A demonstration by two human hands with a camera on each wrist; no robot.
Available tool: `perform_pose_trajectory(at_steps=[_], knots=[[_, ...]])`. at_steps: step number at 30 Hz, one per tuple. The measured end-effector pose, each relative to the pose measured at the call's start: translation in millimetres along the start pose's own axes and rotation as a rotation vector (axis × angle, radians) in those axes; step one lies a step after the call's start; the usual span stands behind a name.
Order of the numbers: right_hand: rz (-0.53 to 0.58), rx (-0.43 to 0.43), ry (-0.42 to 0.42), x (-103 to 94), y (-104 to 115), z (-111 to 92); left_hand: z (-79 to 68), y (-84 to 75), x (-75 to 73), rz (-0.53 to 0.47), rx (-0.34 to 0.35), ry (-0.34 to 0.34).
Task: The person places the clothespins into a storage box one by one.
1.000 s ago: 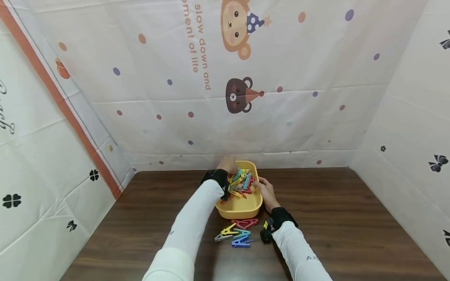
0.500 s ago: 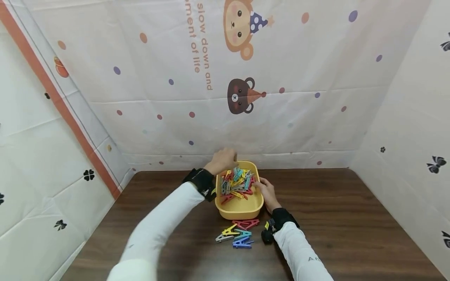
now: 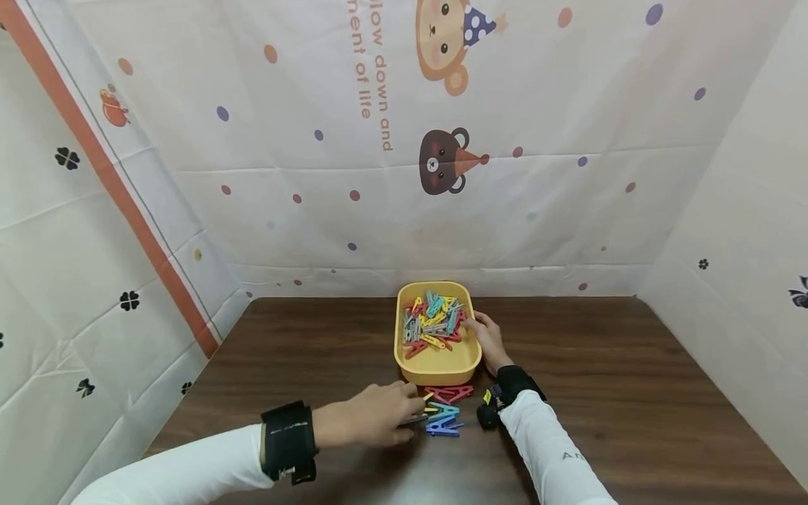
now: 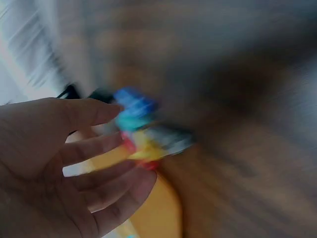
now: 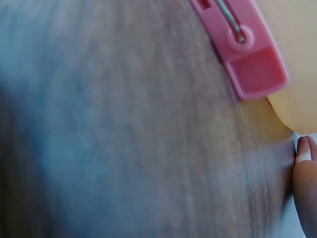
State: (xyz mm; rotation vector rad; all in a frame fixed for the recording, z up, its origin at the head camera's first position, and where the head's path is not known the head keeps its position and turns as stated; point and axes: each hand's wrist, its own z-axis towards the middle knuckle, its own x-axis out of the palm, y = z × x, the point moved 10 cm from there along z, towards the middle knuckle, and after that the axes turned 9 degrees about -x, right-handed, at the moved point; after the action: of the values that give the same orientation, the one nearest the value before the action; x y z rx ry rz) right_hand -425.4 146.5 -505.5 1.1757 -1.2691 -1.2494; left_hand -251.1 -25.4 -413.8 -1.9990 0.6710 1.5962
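My left hand (image 3: 379, 415) is over the small group of clothespins in front of a yellow plastic basket (image 3: 442, 363). Its fingers and thumb stand apart, with nothing between them in the blurred left wrist view. Nearest to it lie a grey clothespin (image 4: 173, 140) and a yellow clothespin (image 4: 146, 148). Beside these are a light-blue clothespin (image 3: 447, 412), a blue clothespin (image 3: 444, 428) and a red clothespin (image 3: 451, 393). My right hand (image 3: 489, 341) grips the basket's right rim, thumb on the inside. Many mixed-colour clothespins (image 3: 435, 322) fill the basket's far part.
The basket stands near the far edge of a dark wooden table (image 3: 600, 393). A printed white cloth (image 3: 315, 231) hangs behind the table and along both sides. A wrist camera (image 3: 487, 415) on the right arm sits close to the loose clothespins.
My left hand has come from over the basket, out past its far left side, then down toward me to the loose clothespins. The right hand keeps its grip on the basket.
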Motion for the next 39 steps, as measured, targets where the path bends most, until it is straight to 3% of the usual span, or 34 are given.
perform_pose_trajectory(at_steps=[3, 9, 18, 25, 29, 31, 33, 36, 39], knots=[[0.002, 0.006, -0.004, -2.4, -1.4, 0.6, -2.7, 2.2, 17.2, 0.008, -0.005, 0.024], [-0.003, 0.015, -0.002, -3.4, -4.2, -2.0, 4.1, 6.7, 32.9, -0.057, -0.017, 0.025], [0.011, -0.021, -0.003, -1.5, 2.0, -4.6, 4.9, 6.6, 25.1, -0.135, -0.005, -0.063], [0.013, -0.016, -0.010, -4.5, 3.5, -0.6, 2.4, 11.9, 23.8, -0.222, -0.036, -0.018], [0.012, -0.010, -0.006, -3.6, 4.0, -0.4, -0.4, 14.5, 17.9, -0.214, -0.052, 0.003], [0.012, -0.013, -0.001, -1.1, 4.1, -1.2, 0.5, 17.2, 7.2, -0.206, -0.057, -0.020], [0.012, -0.017, -0.004, 0.3, 4.1, -1.8, 4.2, 20.2, -13.4, -0.196, -0.047, -0.070], [0.014, -0.022, -0.012, 0.6, 4.2, -2.2, 18.1, 26.8, -62.4, -0.184, -0.047, -0.198], [0.008, -0.018, -0.013, -0.7, 3.1, -2.4, 42.0, 38.0, -116.5, -0.146, -0.072, -0.348]])
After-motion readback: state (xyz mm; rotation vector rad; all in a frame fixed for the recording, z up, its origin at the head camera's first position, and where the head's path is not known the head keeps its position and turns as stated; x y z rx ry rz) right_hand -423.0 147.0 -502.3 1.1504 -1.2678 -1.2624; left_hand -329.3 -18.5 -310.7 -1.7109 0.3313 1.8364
